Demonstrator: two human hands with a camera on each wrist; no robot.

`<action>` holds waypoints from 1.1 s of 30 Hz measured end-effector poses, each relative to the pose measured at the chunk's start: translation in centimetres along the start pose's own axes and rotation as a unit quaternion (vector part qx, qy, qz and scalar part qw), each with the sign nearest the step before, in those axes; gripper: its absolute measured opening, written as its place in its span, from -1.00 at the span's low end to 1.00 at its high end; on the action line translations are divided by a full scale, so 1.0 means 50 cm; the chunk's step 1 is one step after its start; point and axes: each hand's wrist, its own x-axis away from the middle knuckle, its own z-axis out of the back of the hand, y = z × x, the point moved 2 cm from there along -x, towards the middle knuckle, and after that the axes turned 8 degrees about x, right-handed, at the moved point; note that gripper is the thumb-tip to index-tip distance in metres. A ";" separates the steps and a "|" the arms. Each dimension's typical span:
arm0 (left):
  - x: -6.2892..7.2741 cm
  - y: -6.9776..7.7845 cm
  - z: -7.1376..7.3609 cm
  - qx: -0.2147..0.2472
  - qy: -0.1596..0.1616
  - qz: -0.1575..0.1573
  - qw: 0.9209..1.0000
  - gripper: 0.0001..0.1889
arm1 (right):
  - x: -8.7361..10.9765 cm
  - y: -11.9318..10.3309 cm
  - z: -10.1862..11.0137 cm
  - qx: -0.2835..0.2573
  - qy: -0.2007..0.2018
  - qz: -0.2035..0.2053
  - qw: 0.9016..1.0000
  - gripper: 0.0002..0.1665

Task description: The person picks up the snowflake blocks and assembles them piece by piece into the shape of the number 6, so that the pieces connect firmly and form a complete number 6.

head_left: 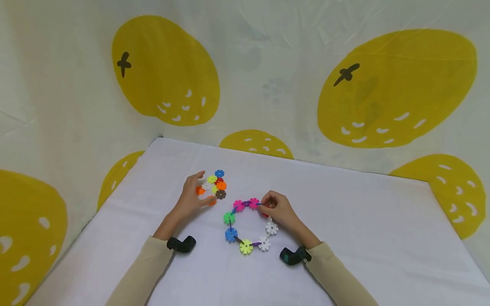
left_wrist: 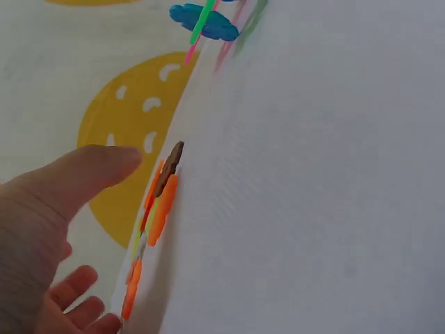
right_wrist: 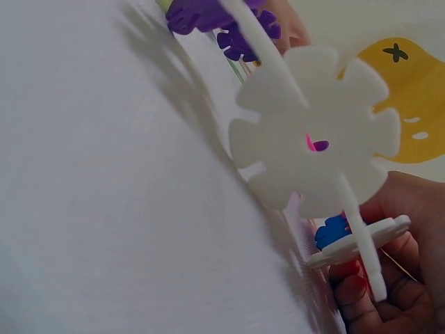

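Note:
A ring of linked notched plastic discs lies on the table, with a yellow disc [head_left: 246,247], a blue disc [head_left: 231,234] and a green disc [head_left: 229,218] among them. My right hand [head_left: 280,209] pinches the ring at its upper right, by a red disc [head_left: 266,214] mostly hidden under the fingers. A large white disc [right_wrist: 313,132] of the ring fills much of the right wrist view. My left hand [head_left: 191,196] spreads thumb and fingers around the left side of a small pile of loose discs. Its thumb is by an orange disc [head_left: 212,200]; whether they touch I cannot tell.
The loose pile holds several discs, including a brown disc [head_left: 220,194] and a blue disc [head_left: 219,173] at its far end. A white cloth [head_left: 344,238] covers the table. Behind it hangs a fruit-printed curtain [head_left: 268,63].

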 end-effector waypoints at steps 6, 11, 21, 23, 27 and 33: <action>0.013 -0.004 0.016 -0.054 -0.005 0.078 0.995 0.04 | 0.002 0.002 0.001 -0.011 0.004 -0.011 1.000 -0.79; 0.018 0.006 0.018 -0.073 -0.016 0.109 0.991 -0.01 | 0.007 0.003 0.002 -0.013 0.000 -0.022 1.000 -0.79; -0.003 0.011 -0.008 -0.035 -0.002 0.056 0.998 -0.31 | 0.026 -0.066 0.022 -0.024 -0.035 -0.030 0.999 -0.60; -0.011 0.012 -0.014 -0.027 -0.003 0.058 0.998 -0.34 | 0.029 -0.073 0.025 -0.028 -0.039 -0.033 0.998 -0.59; -0.030 0.015 -0.034 -0.008 -0.007 0.058 0.998 -0.39 | 0.032 -0.073 0.028 -0.033 -0.046 -0.036 0.998 -0.59; -0.064 0.022 -0.070 0.011 -0.018 0.050 0.999 -0.40 | 0.037 -0.081 0.030 -0.034 -0.051 -0.035 0.997 -0.62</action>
